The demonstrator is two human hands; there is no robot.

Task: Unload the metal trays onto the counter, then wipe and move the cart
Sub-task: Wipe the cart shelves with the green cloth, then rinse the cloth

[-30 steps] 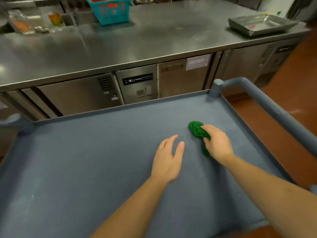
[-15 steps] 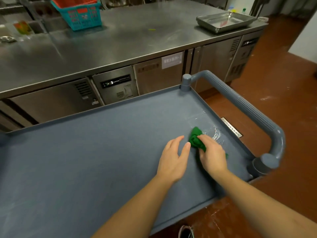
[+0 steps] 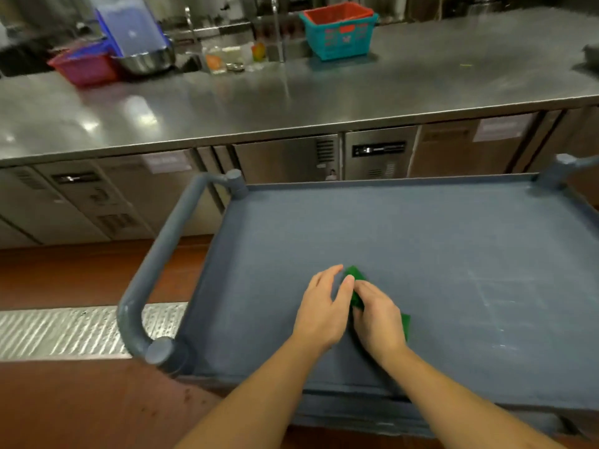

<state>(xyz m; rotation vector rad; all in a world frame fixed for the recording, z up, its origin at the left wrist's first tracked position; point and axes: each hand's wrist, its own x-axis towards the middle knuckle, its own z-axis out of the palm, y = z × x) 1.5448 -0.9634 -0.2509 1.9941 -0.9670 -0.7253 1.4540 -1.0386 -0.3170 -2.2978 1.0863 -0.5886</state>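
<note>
**A:** Where are the hands?

**B:** Both are low on the near part of the cart, on its blue-grey top deck. The left hand lies palm down, fingers straight and close together. The right hand is just beside it, laid flat with fairly straight fingers, pressing on the green cloth.

**A:** How much of the cloth shows?

**B:** A corner pokes out past the right fingertips, touching the left thumb. Another edge shows on the far side of the right wrist. The rest is under the palm.

**A:** And the deck around them?

**B:** There are pale streaks to the right of the hands. The thick grey handle loops off the cart's left end, over a red-brown floor and a ribbed metal drain grate.

**A:** What's beyond the cart?

**B:** Steel cabinet doors stand under a long steel worktop. The cart's far rim sits near them.

**A:** Any writing?

**B:** There are pale paper labels on two doors, too blurred to read. A dark control panel has small light marks that I can't make out either.

**A:** And on the worktop?

**B:** At the back is a teal basket with a red one nested inside. The red pattern on its front is not legible. Far left are a pink basket and a metal bowl, close together. I see no brand anywhere.
</note>
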